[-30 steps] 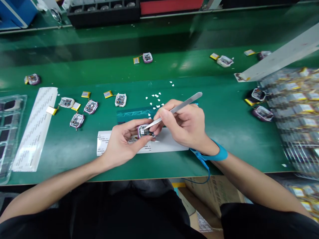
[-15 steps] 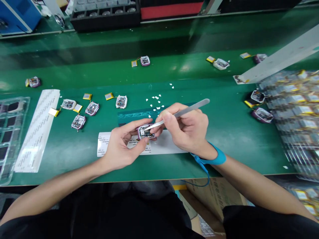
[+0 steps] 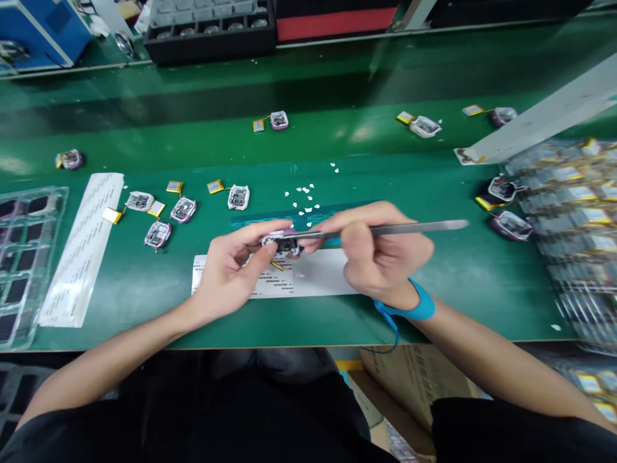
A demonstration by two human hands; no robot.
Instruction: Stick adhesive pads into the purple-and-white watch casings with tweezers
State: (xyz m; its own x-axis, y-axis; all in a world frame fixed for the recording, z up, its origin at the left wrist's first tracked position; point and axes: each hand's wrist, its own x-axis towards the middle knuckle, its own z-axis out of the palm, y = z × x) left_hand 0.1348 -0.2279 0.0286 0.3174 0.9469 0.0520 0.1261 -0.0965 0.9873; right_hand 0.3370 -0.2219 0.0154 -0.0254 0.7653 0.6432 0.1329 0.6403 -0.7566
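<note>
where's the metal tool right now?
Head view, right of center: the metal tool is in the right hand, tip at the small device in the left hand.

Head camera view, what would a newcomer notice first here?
Probably the slim metal tool in the right hand, reaching toward the small opened device in the left hand, mid-bench. Next, the bright blue wristband on the right wrist, then the stacked clear trays at far right.
</note>
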